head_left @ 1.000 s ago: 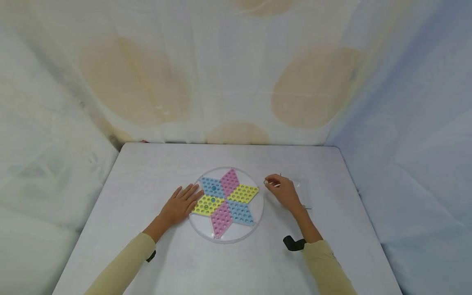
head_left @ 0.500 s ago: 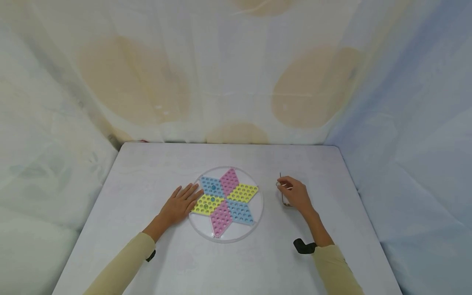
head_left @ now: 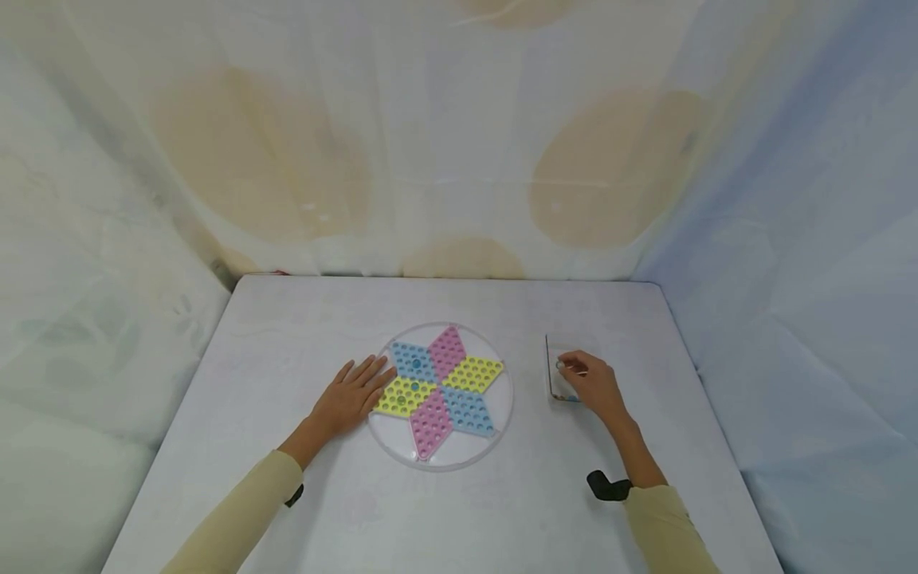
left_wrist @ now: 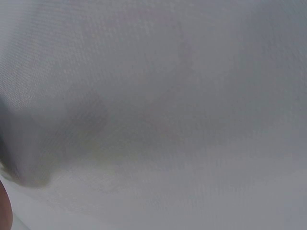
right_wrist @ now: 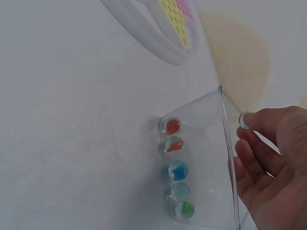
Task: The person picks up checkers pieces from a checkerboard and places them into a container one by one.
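Note:
My right hand (head_left: 594, 384) is above a clear plastic box (right_wrist: 205, 143), pinching a glass marble (right_wrist: 243, 120) between thumb and index finger. The other fingers curl loosely by the box's rim in the right wrist view. Several marbles line the bottom of the box, among them a red one (right_wrist: 172, 127), a blue one (right_wrist: 178, 170) and a green one (right_wrist: 184, 209). On the left edge of a round Chinese checkers board (head_left: 469, 462) my left hand (head_left: 349, 399) lies flat, fingers spread. Two blue-toned marbles and a greenish marble (head_left: 402, 401) sit in the board's left points.
The board's star has pink, yellow and blue points and stands mid-table, left of the box. A white cloth covers the table (head_left: 459, 526). Patterned curtains (head_left: 459, 159) hang behind it and on both sides.
From near the board's right edge, my right hand has moved right to above the box, the marble still pinched. My left hand has stayed in place.

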Motion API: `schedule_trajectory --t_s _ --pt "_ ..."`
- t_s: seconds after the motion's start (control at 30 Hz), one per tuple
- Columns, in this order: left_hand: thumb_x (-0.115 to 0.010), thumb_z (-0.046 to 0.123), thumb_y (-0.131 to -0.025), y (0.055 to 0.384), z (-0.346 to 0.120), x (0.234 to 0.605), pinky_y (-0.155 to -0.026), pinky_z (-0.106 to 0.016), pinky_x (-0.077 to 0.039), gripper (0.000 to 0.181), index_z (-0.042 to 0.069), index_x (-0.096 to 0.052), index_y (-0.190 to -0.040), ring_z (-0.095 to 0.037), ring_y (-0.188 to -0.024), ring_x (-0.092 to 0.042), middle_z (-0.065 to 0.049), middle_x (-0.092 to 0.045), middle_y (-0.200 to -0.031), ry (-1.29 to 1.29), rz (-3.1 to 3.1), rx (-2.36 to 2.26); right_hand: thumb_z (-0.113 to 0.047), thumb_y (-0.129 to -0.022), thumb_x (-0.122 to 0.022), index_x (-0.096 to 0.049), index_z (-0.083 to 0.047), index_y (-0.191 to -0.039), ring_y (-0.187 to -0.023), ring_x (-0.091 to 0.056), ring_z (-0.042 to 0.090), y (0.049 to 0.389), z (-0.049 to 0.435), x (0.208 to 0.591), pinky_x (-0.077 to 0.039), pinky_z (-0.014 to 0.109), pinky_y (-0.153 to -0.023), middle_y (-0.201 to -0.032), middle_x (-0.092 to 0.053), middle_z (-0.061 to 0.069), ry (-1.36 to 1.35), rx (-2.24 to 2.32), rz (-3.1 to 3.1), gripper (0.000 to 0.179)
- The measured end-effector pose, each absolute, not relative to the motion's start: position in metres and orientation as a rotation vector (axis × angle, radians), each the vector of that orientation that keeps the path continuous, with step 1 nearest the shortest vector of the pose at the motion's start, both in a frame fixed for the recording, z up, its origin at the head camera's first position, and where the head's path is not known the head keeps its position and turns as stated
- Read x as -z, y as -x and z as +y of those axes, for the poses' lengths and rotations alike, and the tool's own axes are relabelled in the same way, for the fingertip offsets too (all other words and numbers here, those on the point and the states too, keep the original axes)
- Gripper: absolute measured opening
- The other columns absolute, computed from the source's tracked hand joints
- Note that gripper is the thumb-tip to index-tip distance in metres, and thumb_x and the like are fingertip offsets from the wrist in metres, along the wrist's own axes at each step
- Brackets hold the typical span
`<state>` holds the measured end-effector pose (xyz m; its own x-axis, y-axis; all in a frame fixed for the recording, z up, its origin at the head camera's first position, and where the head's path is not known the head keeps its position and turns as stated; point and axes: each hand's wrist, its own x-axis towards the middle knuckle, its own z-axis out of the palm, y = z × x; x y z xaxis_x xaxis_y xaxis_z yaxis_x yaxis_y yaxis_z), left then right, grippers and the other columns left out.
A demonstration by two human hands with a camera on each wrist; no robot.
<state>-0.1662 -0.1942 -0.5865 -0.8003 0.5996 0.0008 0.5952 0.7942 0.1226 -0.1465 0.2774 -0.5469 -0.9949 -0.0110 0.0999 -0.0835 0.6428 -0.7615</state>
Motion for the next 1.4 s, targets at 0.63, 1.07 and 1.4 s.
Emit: schedule_trajectory --t_s 0.63,1.07,1.4 --pt "-0.041 0.037 -0.107 0.1681 -0.1945 0.5897 -0.119 -0.053 -0.011 0.054 0.020 -0.034 -0.158 -0.028 -0.151 -0.016 -0.006 -0.024 -0.164 -0.948 2.918 -0.194 -0.008 -0.094 -0.067 -0.071 0.001 -0.112 -0.095 -0.066 0.033 0.1393 0.2809 0.5536 -0.054 0.049 -0.082 -0.101 -0.071 0.014 -0.055 -1.243 -2.853 0.020" --pt "-0.041 0.036 -0.107 0.1681 -0.1952 0.5900 -0.119 -0.053 -0.012 0.054 0.019 -0.034 -0.157 -0.028 -0.150 -0.017 -0.006 -0.025 -0.163 -0.962 2.930 -0.185 -0.007 -0.094 -0.067 -0.070 0.002 -0.113 -0.100 -0.065 0.034 0.1412 0.2787 0.5504 -0.053 0.049 -0.083 -0.106 -0.070 0.015 -0.038 -1.255 -2.976 0.021" --pt "-0.042 0.036 -0.107 0.1675 -0.1947 0.5882 -0.119 -0.053 -0.013 0.053 0.018 -0.036 -0.157 -0.029 -0.150 -0.019 -0.007 -0.026 -0.163 -0.962 2.929 -0.199 -0.005 -0.093 -0.067 -0.071 0.004 -0.111 -0.099 -0.064 0.035 0.1431 0.2749 0.5476 -0.056 0.045 -0.079 -0.103 -0.070 0.015 -0.088 -1.258 -3.020 0.020"
